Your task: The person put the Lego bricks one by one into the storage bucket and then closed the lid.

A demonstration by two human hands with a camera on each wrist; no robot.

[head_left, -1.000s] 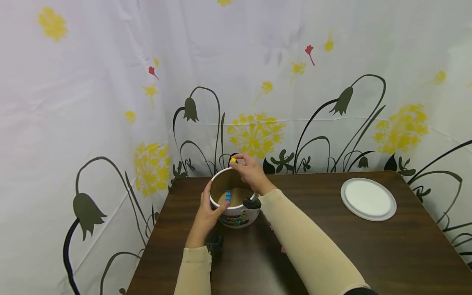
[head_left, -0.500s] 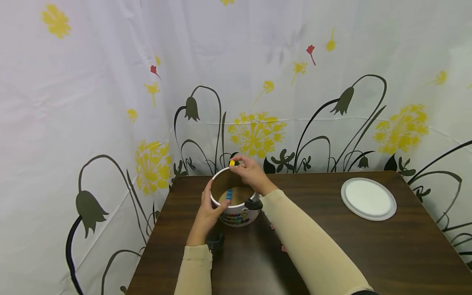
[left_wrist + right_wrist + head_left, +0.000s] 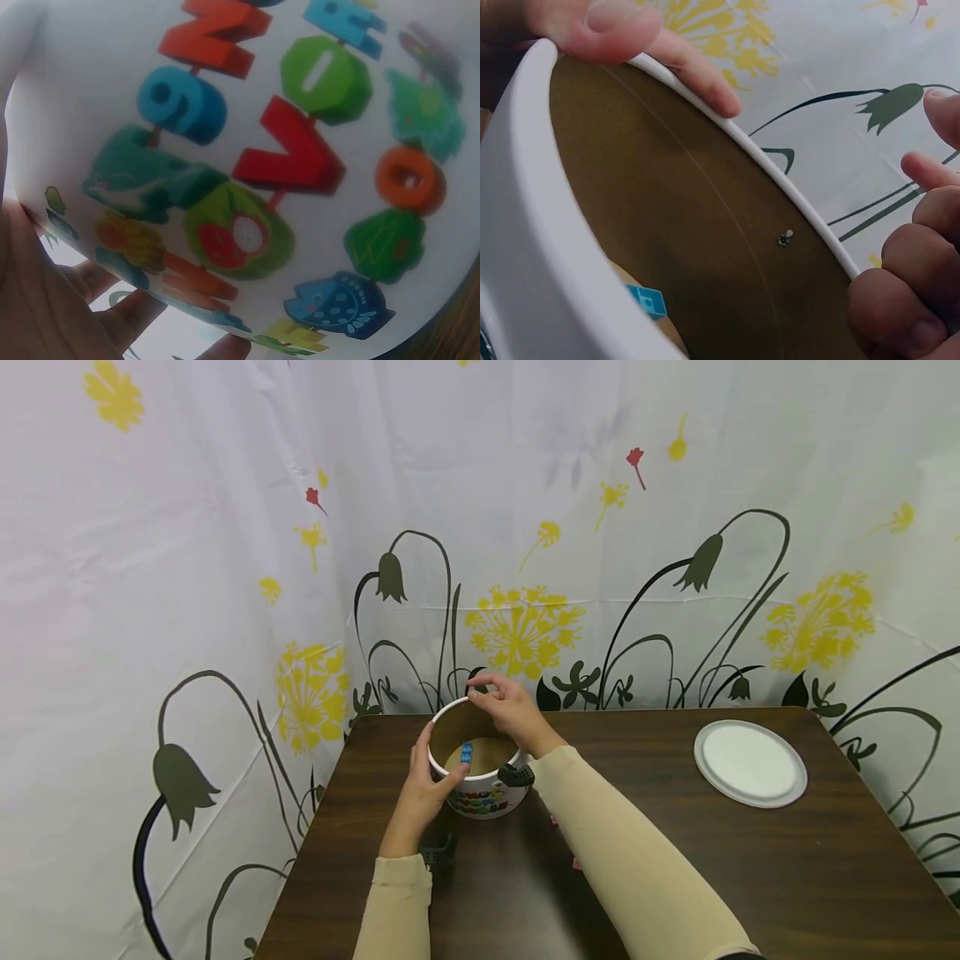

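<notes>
White disc (image 3: pixel 750 764) three o'clock from tub (image 3: pixel 486 802), blue block (image 3: pixel 467 752) inside; left hand (image 3: pixel 422 793) clamped on tub, right hand (image 3: pixel 516 713) fingertips (image 3: pixel 916 168) apart, hold unclear.

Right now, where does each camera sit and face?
Head: on the head, facing forward and down at the bucket; left hand, right hand and sleeves show.
Left wrist: on that wrist, facing the bucket's printed side; part of that hand shows.
Right wrist: on that wrist, looking into the bucket; both hands partly show.
Head and right wrist share the blue block.
</notes>
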